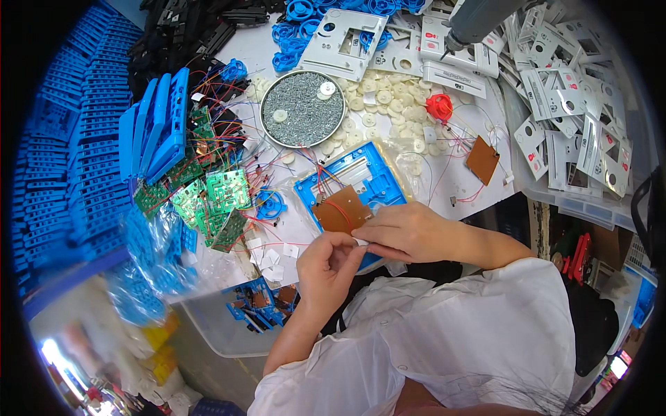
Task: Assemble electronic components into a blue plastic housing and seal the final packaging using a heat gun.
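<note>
Both of my hands meet over the near side of a blue plastic housing. My left hand is closed in a pinch at a small white piece. From the other side, the fingertips of my right hand press together on the same piece. It looks like a small pad or sticker, mostly covered by the fingers. Just beyond them a brown circuit board with red wires lies on the housing. Several white square pieces are scattered left of my left hand.
A round tray of screws stands behind the housing, beside many cream discs. Green circuit boards and tangled wires lie left. An electric screwdriver hangs at the top. White panels fill a bin at right; blue parts are stacked far left.
</note>
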Demonstrator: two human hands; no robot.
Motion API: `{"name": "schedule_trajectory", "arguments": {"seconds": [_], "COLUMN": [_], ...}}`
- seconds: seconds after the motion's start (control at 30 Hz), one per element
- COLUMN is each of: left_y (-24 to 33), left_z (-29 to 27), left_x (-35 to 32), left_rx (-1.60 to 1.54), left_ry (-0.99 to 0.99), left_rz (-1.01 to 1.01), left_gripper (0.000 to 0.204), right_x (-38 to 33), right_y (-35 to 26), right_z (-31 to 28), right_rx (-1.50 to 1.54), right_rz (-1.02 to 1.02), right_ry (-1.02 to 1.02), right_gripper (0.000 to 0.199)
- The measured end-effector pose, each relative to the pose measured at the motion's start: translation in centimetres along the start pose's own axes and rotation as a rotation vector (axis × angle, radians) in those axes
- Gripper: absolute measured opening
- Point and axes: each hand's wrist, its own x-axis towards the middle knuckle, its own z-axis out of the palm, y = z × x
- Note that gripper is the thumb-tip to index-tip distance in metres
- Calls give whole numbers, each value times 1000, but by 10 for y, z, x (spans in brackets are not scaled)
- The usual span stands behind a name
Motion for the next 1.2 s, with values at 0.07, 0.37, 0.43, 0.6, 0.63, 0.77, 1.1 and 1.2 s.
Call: {"name": "schedule_trajectory", "arguments": {"seconds": [0.07,0.37,0.43,0.6,0.63,0.77,1.1,1.2], "left_y": [7,11,11,9,10,17,10,6], "left_z": [2,0,2,6,5,2,8,9], "left_x": [7,11,11,9,10,13,9,11], "left_rx": [96,-212,-257,-247,-216,-216,177,359], "left_ry": [74,-187,-169,-162,-188,-222,-164,-153], "left_rz": [62,-381,-409,-411,-422,-497,-69,151], "left_gripper": [10,21,22,26,27,28,22,19], "right_x": [-1,-5,-5,-7,-8,-15,-14,-14], "right_y": [3,4,2,-4,-4,-4,0,1], "right_z": [1,6,5,3,5,15,8,8], "right_rx": [23,22,10,-21,-22,2,-19,4], "right_rz": [-2,46,40,42,43,104,57,58], "right_ry": [-10,83,80,100,104,106,131,109], "right_gripper": [22,18,20,24,25,30,30,26]}}
